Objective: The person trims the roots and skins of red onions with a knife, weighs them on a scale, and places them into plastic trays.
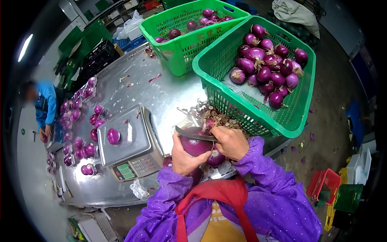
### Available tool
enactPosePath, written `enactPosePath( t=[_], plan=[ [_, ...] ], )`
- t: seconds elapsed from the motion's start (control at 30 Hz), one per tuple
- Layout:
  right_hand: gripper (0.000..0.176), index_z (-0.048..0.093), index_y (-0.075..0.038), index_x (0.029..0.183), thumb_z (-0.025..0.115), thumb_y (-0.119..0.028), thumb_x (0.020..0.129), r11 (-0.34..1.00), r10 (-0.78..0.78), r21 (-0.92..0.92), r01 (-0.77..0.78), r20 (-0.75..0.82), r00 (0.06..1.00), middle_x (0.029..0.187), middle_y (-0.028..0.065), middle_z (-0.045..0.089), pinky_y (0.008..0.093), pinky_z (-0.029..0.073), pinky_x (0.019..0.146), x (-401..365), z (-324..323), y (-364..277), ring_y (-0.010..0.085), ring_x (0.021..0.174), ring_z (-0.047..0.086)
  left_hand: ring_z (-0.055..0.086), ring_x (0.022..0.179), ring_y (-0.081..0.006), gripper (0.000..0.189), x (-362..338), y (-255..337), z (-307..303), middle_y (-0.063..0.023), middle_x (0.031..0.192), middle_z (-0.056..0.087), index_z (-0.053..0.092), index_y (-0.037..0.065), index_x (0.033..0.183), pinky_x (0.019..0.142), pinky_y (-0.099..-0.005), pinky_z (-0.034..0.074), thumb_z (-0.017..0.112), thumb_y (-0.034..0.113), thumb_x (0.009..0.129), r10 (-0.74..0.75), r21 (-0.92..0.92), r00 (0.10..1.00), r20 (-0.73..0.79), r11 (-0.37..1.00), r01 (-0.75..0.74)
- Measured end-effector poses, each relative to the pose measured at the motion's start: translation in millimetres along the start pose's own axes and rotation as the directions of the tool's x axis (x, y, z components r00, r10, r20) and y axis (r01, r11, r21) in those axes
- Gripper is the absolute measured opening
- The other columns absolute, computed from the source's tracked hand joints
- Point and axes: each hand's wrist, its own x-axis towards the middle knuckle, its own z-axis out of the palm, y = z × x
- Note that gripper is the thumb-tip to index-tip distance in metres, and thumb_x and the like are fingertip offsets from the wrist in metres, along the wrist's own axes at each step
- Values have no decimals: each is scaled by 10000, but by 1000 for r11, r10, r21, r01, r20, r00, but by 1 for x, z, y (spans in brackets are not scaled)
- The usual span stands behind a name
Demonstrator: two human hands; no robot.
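Note:
My left hand [185, 158] is wrapped round a large red onion [193, 147] above the near edge of the metal table. In my right hand [231, 142] is a knife with a dark curved blade [192, 133], which lies across the top of that onion. Another red onion [215, 158] sits just below my right hand. Behind the blade is a heap of dry onion skins and roots [217, 117], with a small onion [209, 123] among them. My fingers hide most of the knife's handle.
A dark green crate [254, 125] of red onions stands right of the skins, with a brighter green crate [177, 50] behind it. A digital scale [133, 141] bears one onion [113, 136]. Packed onions [86, 169] line the table's left. A person in blue [46, 103] stands beyond.

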Motion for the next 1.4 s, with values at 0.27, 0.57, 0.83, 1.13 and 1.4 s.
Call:
enactPosePath(
  t=[0.27,0.57,0.83,1.13,1.4],
  plan=[
    [162,505,-31,891,594,-54,757,1000,9,-15,-9,-20,1000,777,153,601,462,497,595,-1,3,-3,368,698,625,649,930,-269,806,6,-4,-1,-147,1034,640,421,16,1182,841,-349,504,855,243,542,-16,53,1000,15,998,15],
    [237,577,-45,949,609,-12,717,982,136,143,-123,-85,987,762,159,620,438,487,590,-40,31,37,363,686,625,634,955,-268,825,3,-32,-3,-168,1056,610,402,13,1202,850,-352,507,848,264,555,-120,23,987,110,993,118],
    [294,573,-22,975,601,-1,683,988,42,149,-31,-73,996,810,161,609,431,497,616,-35,10,26,367,717,613,572,1066,-223,637,1,-38,2,-138,1144,579,414,3,1245,929,-349,472,658,364,781,-207,-632,895,394,647,427],
    [158,609,-58,935,578,-125,795,916,322,192,-351,167,932,756,225,615,459,483,607,-56,35,69,412,703,610,626,817,-490,795,-27,-77,27,-295,1137,551,455,65,1275,585,-521,567,392,719,827,64,-602,608,792,-89,794],
    [177,627,28,1002,590,-82,868,593,520,645,-482,150,841,875,99,667,290,480,701,-80,30,60,157,763,609,661,825,-403,924,-26,-76,30,-234,1010,642,500,36,1243,601,-478,583,270,812,797,-51,-535,542,839,-265,802]
  ],
)
